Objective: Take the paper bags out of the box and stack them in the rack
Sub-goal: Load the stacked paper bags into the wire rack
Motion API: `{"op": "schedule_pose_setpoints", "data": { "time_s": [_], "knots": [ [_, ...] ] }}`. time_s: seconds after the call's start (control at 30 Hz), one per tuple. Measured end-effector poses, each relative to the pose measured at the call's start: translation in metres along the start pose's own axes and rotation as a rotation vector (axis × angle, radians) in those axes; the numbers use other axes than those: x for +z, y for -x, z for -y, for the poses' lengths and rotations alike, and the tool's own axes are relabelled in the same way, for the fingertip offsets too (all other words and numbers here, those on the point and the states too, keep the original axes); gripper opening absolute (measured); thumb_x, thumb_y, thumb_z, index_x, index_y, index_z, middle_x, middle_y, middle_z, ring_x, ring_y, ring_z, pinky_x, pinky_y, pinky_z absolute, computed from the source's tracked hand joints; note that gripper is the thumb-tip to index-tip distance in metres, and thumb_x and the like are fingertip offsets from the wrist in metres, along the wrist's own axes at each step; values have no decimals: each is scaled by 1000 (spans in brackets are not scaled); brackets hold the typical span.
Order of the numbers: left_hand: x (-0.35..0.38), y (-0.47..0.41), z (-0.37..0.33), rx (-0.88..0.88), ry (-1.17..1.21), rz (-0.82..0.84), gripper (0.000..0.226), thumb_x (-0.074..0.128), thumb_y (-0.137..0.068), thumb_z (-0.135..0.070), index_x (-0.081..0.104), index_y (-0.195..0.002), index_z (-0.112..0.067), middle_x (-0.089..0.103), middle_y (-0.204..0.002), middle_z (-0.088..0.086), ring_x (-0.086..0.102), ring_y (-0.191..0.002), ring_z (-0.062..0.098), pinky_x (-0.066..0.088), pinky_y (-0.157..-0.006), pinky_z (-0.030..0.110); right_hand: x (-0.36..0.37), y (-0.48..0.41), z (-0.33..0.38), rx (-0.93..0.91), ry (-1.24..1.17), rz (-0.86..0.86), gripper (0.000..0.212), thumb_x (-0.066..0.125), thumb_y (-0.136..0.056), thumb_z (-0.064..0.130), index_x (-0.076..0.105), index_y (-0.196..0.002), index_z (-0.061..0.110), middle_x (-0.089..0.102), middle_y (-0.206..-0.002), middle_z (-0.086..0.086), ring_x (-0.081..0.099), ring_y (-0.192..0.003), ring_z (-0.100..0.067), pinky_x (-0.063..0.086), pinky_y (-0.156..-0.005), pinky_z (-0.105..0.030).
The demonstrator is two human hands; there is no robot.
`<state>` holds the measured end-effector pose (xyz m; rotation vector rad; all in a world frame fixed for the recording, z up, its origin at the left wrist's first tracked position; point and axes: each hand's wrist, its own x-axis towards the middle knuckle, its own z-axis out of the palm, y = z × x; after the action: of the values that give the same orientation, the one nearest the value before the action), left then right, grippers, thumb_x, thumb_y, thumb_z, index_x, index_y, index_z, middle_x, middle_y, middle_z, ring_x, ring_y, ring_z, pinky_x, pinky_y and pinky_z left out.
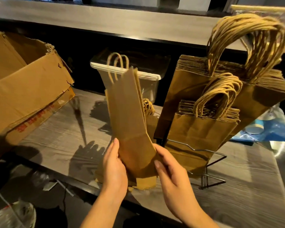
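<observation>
A thin bundle of folded brown paper bags [130, 112] stands nearly upright over the counter, handles at the top. My left hand [114, 167] grips its lower left edge and my right hand [169, 170] grips its lower right edge. To the right stands a wire rack [209, 162] holding a stack of small bags [202, 130] in front and a taller stack of large bags [196, 89] behind, their twisted handles arching up. The torn cardboard box [26, 96] sits open at the left. More bags [148, 181] lie flat under my hands.
A clear plastic tub [148, 79] stands behind the held bags. Blue and clear plastic wrapping [270, 129] lies right of the rack. A raised ledge [105, 18] runs along the back. A plastic bag [15, 216] is at the lower left, below the counter edge.
</observation>
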<state>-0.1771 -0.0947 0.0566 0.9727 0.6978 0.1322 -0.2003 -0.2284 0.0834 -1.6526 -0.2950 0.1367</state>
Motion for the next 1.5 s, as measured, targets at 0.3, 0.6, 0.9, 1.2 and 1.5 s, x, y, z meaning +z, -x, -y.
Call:
{"op": "schedule_pose_setpoints", "data": {
  "time_s": [0.3,0.6,0.9,1.2,1.5],
  "knots": [
    [54,26,-46,177,107,210,55,59,-80,-33,46,-134,-30,62,-119,-7,56,-115,14,39,-105,41,-62,-16,11,-310,248,-392,38,49,-88,28,54,-117,52,61,-112,29,58,-108,5,45,-88,-10],
    [102,47,-44,664,-311,521,11,49,-87,-33,56,-94,-29,62,-83,-22,58,-80,-6,47,-73,11,-101,-22,21,-568,587,-793,43,66,-84,7,52,-125,11,64,-115,-12,65,-103,-24,54,-88,-41],
    [102,50,4,413,-398,441,86,70,-46,-79,58,-107,-20,59,-121,9,59,-110,11,45,-100,33,-114,-14,-18,-359,486,-845,36,62,-85,6,56,-104,36,58,-90,31,58,-91,10,44,-81,-6],
    [96,36,27,251,-633,501,64,50,-94,-31,12,-144,-45,25,-138,-31,23,-126,-10,23,-107,19,-111,-5,-43,-66,749,-776,53,76,-76,19,52,-123,15,65,-108,1,59,-94,-5,43,-75,-15],
    [96,32,30,355,-695,520,63,53,-94,-28,13,-139,-47,25,-122,-43,26,-109,-27,21,-91,1,-94,-20,-30,0,344,-594,98,74,-78,8,11,-151,26,35,-151,4,35,-137,-10,38,-110,-43]
  ]
}}
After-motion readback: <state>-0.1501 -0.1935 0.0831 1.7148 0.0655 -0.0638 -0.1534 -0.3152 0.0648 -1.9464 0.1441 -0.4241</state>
